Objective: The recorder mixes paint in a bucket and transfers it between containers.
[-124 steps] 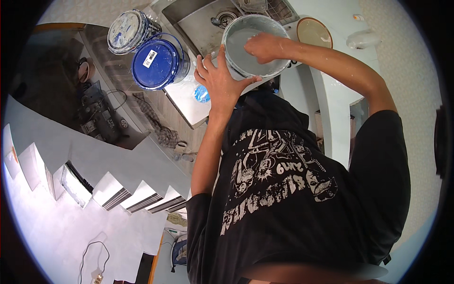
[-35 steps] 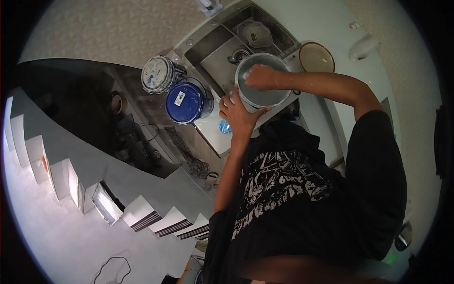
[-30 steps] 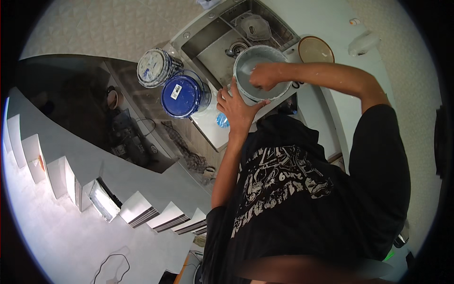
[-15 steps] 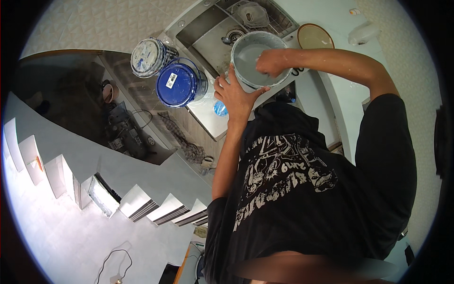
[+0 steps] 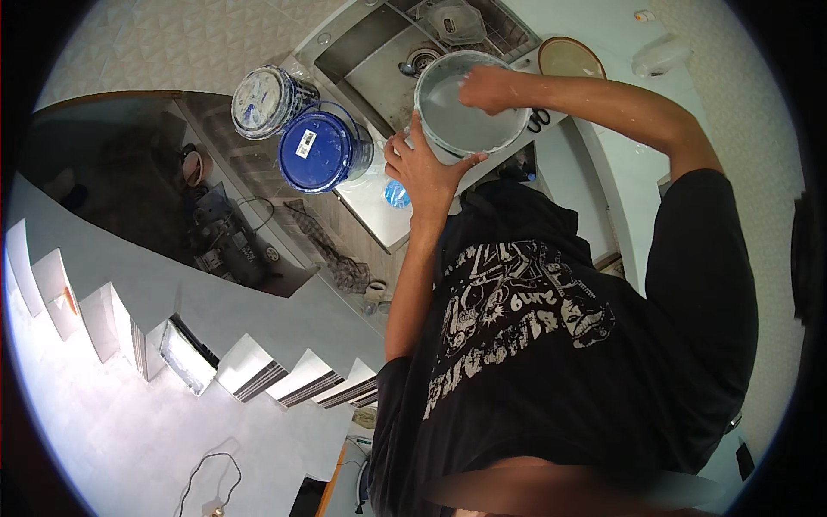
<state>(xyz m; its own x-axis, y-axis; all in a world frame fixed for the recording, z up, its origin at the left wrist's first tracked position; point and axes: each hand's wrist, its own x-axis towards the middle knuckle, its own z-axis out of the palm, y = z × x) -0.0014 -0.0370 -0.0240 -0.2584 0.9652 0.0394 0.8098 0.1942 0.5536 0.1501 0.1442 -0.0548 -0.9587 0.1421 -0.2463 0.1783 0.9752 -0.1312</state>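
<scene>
A pale bucket point(image 5: 518, 129) with a smeared rim stands at the near edge of the sink, tilted slightly in view. Greyish-white contents or a coated inner wall point(image 5: 478, 129) show inside; which of the two I cannot tell. My left hand point(image 5: 425, 172) presses against the bucket's near left side, fingers up along the wall and thumb spread to the right. Over the bucket's opening, my right hand point(image 5: 488, 90) is curled into a fist, a little blurred. Whatever it may grip is hidden. Black scissor-like handles point(image 5: 538, 119) stick out beside the bucket's right side.
Left of the bucket stand a blue-lidded pail point(image 5: 314, 151) and a paint-smeared pail point(image 5: 263, 102). Behind it lies the steel sink point(image 5: 353, 73) with a clear container point(image 5: 457, 21) in its rack. A round tan-rimmed plate point(image 5: 570, 59) and a plastic bag point(image 5: 662, 57) rest on the counter.
My right hand has shifted slightly up and left over the bucket, still closed. My left hand keeps its place on the bucket. The whole view has moved a little.
</scene>
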